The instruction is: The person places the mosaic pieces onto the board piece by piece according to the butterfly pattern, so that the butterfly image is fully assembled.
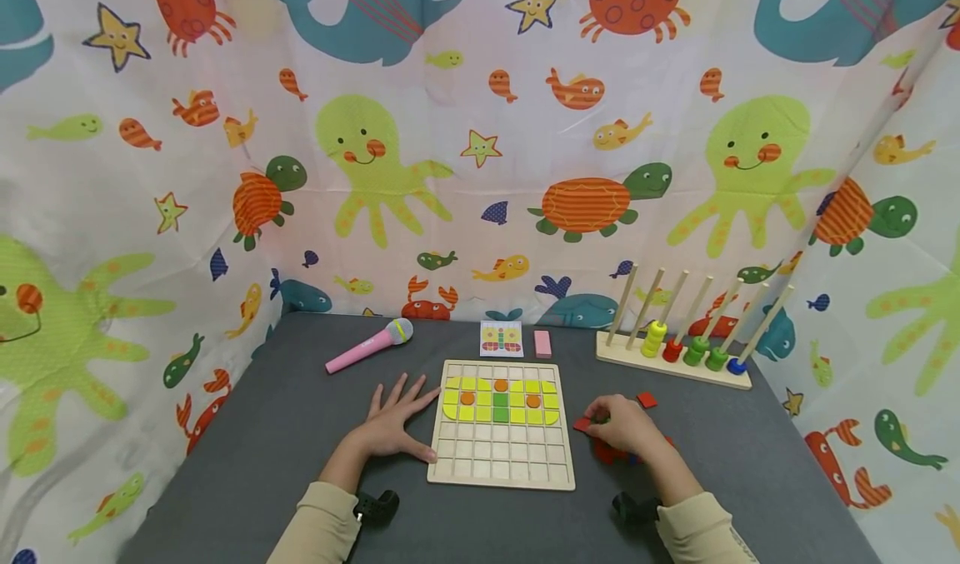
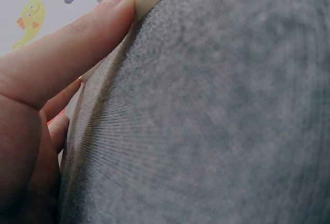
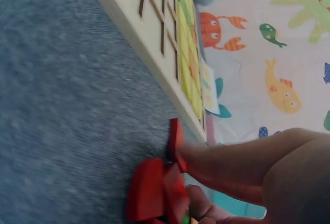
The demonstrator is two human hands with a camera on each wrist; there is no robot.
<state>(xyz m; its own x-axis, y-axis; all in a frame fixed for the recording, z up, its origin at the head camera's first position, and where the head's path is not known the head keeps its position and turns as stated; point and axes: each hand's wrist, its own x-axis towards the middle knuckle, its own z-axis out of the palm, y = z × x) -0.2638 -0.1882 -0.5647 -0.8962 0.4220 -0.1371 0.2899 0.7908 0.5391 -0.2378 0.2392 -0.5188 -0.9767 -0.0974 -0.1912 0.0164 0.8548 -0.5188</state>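
Note:
A wooden grid board (image 1: 501, 471) lies flat on the dark table. Its upper rows carry yellow tiles (image 1: 467, 414), orange discs (image 1: 533, 401) and green tiles (image 1: 500, 407); the lower rows are bare. With fingers spread, my left hand (image 1: 392, 426) rests at the board's left side, the thumb touching its lower left edge. Right of the board, my right hand (image 1: 628, 424) pinches a red tile (image 1: 581, 425) above a small pile of red pieces (image 3: 146, 190). Part of that pile is hidden under the hand, and a bit of green shows among it in the right wrist view.
Behind the board lie a picture card (image 1: 501, 340) and a pink block (image 1: 542, 344). A pink toy microphone (image 1: 367, 350) is at the back left. A wooden peg stand (image 1: 675, 366) with coloured rings stands back right. A loose red tile (image 1: 647, 400) lies beyond my right hand.

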